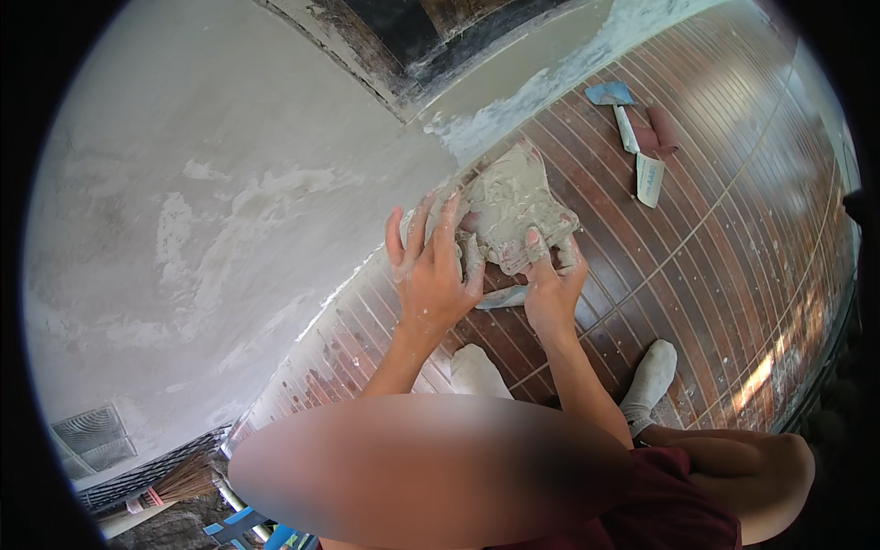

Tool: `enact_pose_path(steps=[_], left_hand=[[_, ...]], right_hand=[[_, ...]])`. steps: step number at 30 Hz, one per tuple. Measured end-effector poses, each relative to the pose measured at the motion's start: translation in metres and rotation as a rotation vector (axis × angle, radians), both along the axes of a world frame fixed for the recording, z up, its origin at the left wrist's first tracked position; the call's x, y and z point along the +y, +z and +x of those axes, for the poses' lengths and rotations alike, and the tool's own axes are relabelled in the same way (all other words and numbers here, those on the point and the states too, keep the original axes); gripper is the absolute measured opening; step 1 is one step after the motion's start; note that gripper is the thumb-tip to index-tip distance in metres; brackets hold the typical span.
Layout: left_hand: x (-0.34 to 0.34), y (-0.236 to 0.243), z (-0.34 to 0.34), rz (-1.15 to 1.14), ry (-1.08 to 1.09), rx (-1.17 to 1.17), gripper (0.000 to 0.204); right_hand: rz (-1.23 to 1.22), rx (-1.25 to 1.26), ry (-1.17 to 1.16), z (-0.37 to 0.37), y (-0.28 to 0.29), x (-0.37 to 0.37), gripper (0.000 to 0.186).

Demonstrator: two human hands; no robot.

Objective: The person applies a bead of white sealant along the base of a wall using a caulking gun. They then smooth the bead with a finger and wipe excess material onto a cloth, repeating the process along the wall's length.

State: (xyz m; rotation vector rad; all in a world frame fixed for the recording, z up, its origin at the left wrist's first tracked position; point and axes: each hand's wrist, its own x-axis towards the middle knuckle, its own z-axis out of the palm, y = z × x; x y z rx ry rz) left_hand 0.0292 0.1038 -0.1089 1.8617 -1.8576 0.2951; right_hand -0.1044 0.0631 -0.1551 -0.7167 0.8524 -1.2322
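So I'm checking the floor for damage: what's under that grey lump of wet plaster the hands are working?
Around the grey lump of wet plaster lies red-brown tiled floor, and a flat blade-like piece pokes out below the right hand. The left hand presses its side. The floor directly beneath is covered.

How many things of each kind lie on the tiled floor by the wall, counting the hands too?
Hands: 2, the left hand and the right hand
Grey mortar lump: 1
Scraps of packaging: 3
Grey shoes: 2
Total: 8
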Motion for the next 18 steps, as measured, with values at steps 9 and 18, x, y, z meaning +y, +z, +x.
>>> enact_pose_path(steps=[9, 18], left_hand=[[0.004, -0.002, 0.000, -0.031, -0.050, 0.146, 0.068], [-0.014, 0.007, -0.003, 0.098, -0.124, 0.057, 0.076]], right_hand=[[-0.008, 0.030, -0.013, 0.000, -0.001, 0.000, 0.030], [-0.025, 0.038, 0.029, 0.002, 0.003, 0.006, 0.028]])
